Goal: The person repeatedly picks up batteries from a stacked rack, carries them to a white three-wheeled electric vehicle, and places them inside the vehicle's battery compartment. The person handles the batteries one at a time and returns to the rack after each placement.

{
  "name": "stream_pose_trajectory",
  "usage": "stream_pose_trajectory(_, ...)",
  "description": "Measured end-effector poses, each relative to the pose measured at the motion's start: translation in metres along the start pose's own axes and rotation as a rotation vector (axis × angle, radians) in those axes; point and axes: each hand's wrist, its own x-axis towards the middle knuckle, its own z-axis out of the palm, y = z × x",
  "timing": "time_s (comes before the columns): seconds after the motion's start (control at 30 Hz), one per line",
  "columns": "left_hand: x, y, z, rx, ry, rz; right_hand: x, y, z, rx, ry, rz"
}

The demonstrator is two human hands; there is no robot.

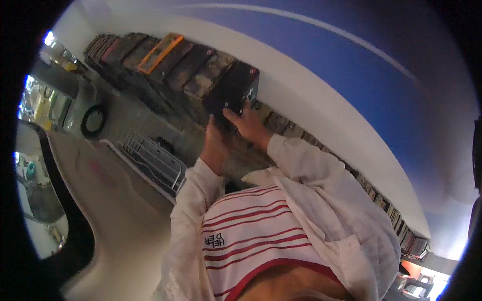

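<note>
A black box-shaped block [232,90] stands at the near end of a row of dark blocks along the wall. It has a small red spot near its far upper corner and pale marks on one side. My left hand [217,144] is at its lower left edge, fingers pointing up along it. My right hand [248,125] is against its near side, thumb and forefinger spread on the surface. Both hands appear to hold the block between them. The fingertips under and behind it are hidden, and the picture is dim there.
More dusty dark blocks [173,70] run away to the far left, with an orange-edged one [160,52] among them. Packed items [369,188] line the wall's foot at right. A metal rack [153,158] and a pale vehicle panel [115,200] lie left; a wheel [94,121] stands beyond.
</note>
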Motion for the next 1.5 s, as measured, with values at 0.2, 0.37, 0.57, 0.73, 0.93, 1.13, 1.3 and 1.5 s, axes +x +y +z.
stream_pose_trajectory(0.2,-0.071,0.023,-0.026,-0.134,0.237,0.137,-0.007,0.043,-0.014,0.382,0.089,-0.072)
stream_pose_trajectory(0.37,-0.247,0.026,-0.066,-0.031,0.035,0.438,-0.064,0.082,0.023,0.551,-0.067,0.177)
stream_pose_trajectory(0.57,-0.433,-0.021,-0.09,0.119,0.35,0.93,-0.168,0.031,0.138,0.054,-0.799,0.05)
stream_pose_trajectory(0.73,-0.559,-0.076,-0.126,0.065,0.551,1.271,-0.258,0.009,0.257,-0.192,-1.347,-0.251)
stream_pose_trajectory(0.93,-0.73,-0.145,-0.181,-0.069,0.976,1.658,-0.425,-0.008,0.416,-0.289,-1.758,-0.458)
stream_pose_trajectory(1.13,-0.856,-0.214,-0.229,-0.279,1.203,2.112,-0.568,-0.025,0.535,-0.224,-2.087,-0.493)
stream_pose_trajectory(1.3,-0.918,-0.229,-0.282,-0.445,1.343,2.2,-0.631,-0.023,0.634,-0.317,-2.131,-0.486)
stream_pose_trajectory(1.5,-1.032,-0.251,-0.376,-0.46,1.473,2.3,-0.693,-0.005,0.803,-0.344,-2.067,-0.307)
